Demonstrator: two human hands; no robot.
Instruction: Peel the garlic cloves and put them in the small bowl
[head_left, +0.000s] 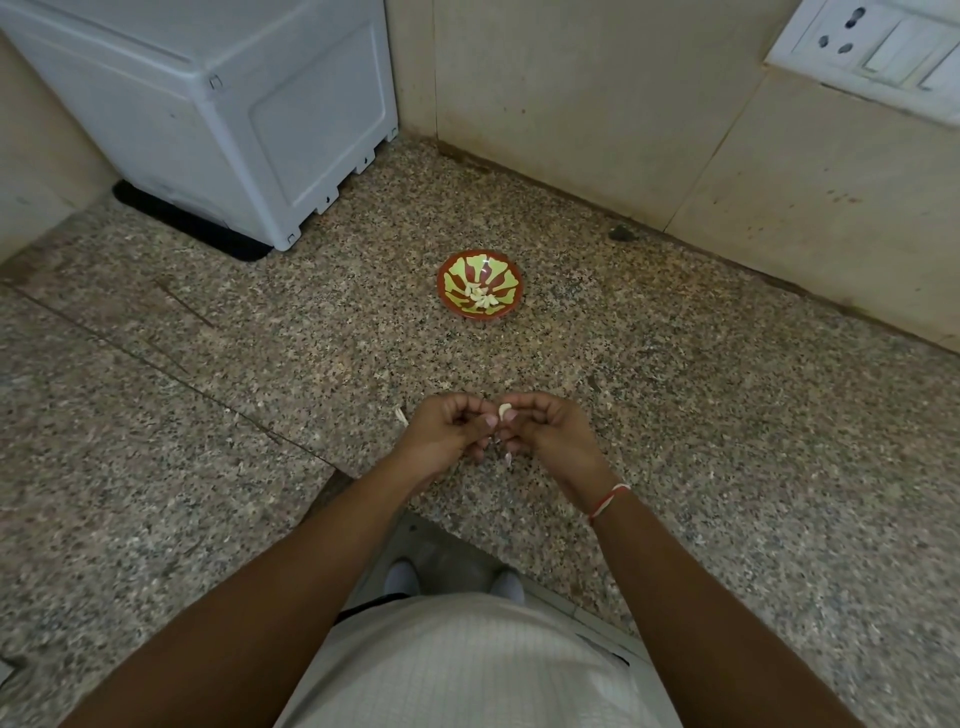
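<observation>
A speckled granite desk (675, 415) fills the frame, running back to a corner of beige tiled wall (571, 104). A white appliance (218, 114) stands on a black mat (197, 223) at the far left of the desk, and a white switch-and-socket plate (878, 52) is fixed to the wall at upper right. A person in a pale garment leans over the near edge, both bare forearms reaching forward to meet at the centre.

The left hand (447, 434) and the right hand (545, 428) are drawn together above the desk, fingers (524, 402) curled inward and touching. Between them, at the fingertips, sits a pale garlic clove (504, 411), pinched by the right thumb and forefinger with the left thumb pressed against it from the other side. A red-and-white thread band (608, 500) circles the right wrist.

The small bowl (479, 283), red-brown with a yellow-green pattern, stands farther back on the desk, well apart from the hands with nothing between. A little heap of peeled cloves (480, 299) lies in its bottom. A scrap of papery skin (401, 415) lies on the desk just left of the left hand, and another bit (508, 459) shows below the joined fingers.
</observation>
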